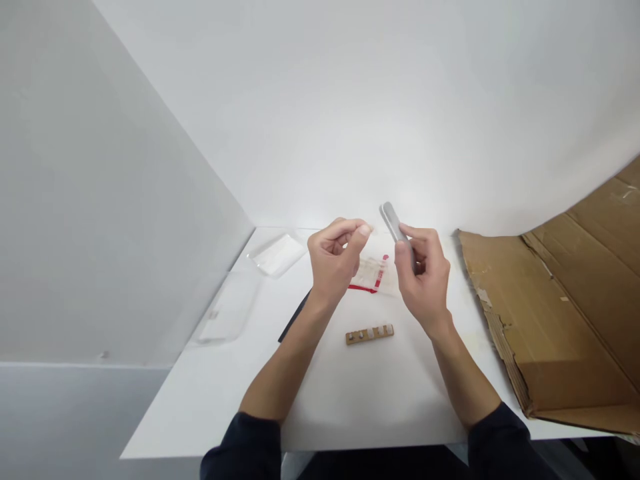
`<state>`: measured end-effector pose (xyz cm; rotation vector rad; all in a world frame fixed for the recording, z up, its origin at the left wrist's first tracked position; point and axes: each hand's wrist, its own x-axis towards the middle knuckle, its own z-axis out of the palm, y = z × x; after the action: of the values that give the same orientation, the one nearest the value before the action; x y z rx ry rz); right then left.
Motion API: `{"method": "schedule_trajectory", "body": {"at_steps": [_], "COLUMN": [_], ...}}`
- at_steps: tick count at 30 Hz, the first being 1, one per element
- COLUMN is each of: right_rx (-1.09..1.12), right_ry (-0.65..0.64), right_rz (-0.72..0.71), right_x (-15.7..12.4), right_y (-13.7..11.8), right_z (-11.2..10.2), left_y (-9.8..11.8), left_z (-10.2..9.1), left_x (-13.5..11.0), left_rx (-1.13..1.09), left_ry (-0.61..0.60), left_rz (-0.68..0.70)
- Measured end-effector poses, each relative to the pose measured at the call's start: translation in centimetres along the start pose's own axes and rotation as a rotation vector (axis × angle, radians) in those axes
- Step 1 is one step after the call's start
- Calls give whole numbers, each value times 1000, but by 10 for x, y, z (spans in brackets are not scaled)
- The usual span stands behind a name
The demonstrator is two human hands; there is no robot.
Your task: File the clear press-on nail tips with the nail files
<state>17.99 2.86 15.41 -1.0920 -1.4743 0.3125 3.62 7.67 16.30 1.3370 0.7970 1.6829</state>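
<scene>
My right hand is closed around a slim grey bar-shaped object, its rounded end pointing up and away; I cannot tell its exact kind. Left of it, my left hand is raised with thumb and forefinger pinched together. Something tiny and pale may sit at those fingertips, too small to name. Below both hands, a small brown strip with several little grey and whitish pieces in a row lies on the white table. Partly behind the left hand is a clear plastic bag with red edging.
At the left lie a clear bag with a white sheet and another clear plastic sleeve. A dark flat object shows beside my left forearm. A large opened cardboard box takes up the right side. White walls stand behind and at left.
</scene>
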Motion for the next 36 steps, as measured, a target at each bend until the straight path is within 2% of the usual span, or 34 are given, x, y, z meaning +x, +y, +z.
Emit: {"method": "schedule_trajectory", "body": {"at_steps": [4,6,9,11,13,17,19,21,25,28,32,36], "right_rx": [-4,-11,32,22,4,34,18,9,38,18,37,-16], "right_ry": [-68,-42,-21,-56,-35,9,-18,13,14,13,-2,24], "right_rz": [24,38,-13,-1,16,-70,-55,-44,-140,-129,-251,-248], "right_x": [1,1,0,0,-2,-3,-3,-2,-2,-3,-4,-4], "right_y": [1,1,2,2,3,3,3,3,2,-2,-6,-3], "right_z": [1,1,2,3,3,3,2,2,1,-1,-2,0], "left_y": [1,2,4,5,7,12,14,15,16,17,16,14], "left_z": [1,0,-1,-2,-2,-1,-2,-3,-5,-5,-6,-8], "left_x": [0,0,0,0,1,3,4,5,5,5,6,6], "left_rx": [-16,-37,-88,-125,-169,-268,-300,-329,-417,-444,-492,-608], "left_ry": [-13,-21,-56,-81,-100,-160,-195,-230,-286,-309,-358,-402], "left_rz": [-3,-23,-87,-149,-214,-329,-376,-418,-463,-479,-547,-608]}}
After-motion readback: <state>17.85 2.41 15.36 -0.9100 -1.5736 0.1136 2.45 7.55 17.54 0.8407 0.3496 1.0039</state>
